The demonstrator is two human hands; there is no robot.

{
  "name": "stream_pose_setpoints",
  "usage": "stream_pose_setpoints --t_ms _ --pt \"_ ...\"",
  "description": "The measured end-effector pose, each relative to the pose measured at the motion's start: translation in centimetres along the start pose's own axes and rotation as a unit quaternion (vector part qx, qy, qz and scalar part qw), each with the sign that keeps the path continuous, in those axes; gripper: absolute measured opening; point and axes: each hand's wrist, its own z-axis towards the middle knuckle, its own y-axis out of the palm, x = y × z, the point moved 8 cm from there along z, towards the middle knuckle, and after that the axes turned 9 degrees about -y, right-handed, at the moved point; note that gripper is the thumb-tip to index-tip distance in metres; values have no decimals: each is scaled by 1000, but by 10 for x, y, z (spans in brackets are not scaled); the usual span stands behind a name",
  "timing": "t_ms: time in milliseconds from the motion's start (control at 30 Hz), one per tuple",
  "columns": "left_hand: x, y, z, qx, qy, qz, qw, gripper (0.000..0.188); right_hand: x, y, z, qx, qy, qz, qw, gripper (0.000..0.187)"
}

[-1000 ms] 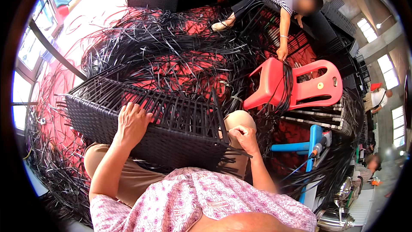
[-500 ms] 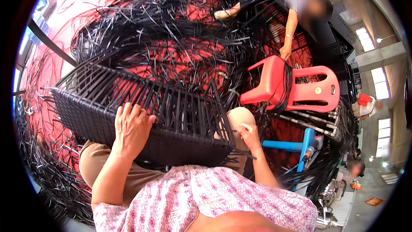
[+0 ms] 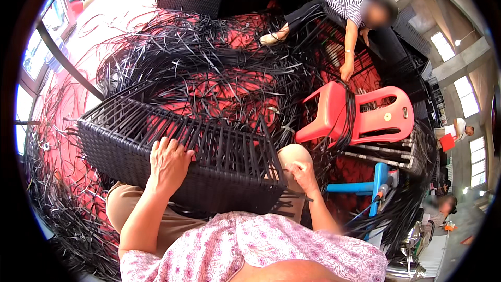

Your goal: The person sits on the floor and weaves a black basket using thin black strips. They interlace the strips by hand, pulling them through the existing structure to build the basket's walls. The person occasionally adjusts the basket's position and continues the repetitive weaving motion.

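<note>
A black woven furniture piece (image 3: 141,151) lies tilted across my lap, its near side closely plaited and its upper side a row of spaced black strips (image 3: 209,138). My left hand (image 3: 169,164) is closed over the top edge of the plaited side, fingers bent over it and thumb to the right. At the piece's right end, my right hand (image 3: 302,177) is closed in a pinch above my knee. What those fingers hold is hidden. Loose strip ends (image 3: 287,204) stick out at the corner below that hand.
Tangled black strips (image 3: 203,47) cover much of the red floor (image 3: 62,99). Right of me lie a red plastic chair (image 3: 386,120) with strips draped across it and a blue stool (image 3: 379,177). A co-worker (image 3: 349,8) bends toward the chair, one hand (image 3: 346,70) at the strips.
The whole view has shifted a little, with the woven piece and my hands appearing slightly farther right and lower. My hands keep their places on it. The co-worker's second hand now shows.
</note>
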Motion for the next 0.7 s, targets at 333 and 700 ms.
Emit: stream_pose_setpoints --t_ms 333,700 --pt "-1 1 -3 -12 -12 -10 1000 29 -4 1 -3 22 -29 -2 999 50" --pt "1 2 -5 -1 5 6 1000 30 2 0 -4 15 -43 -22 999 42"
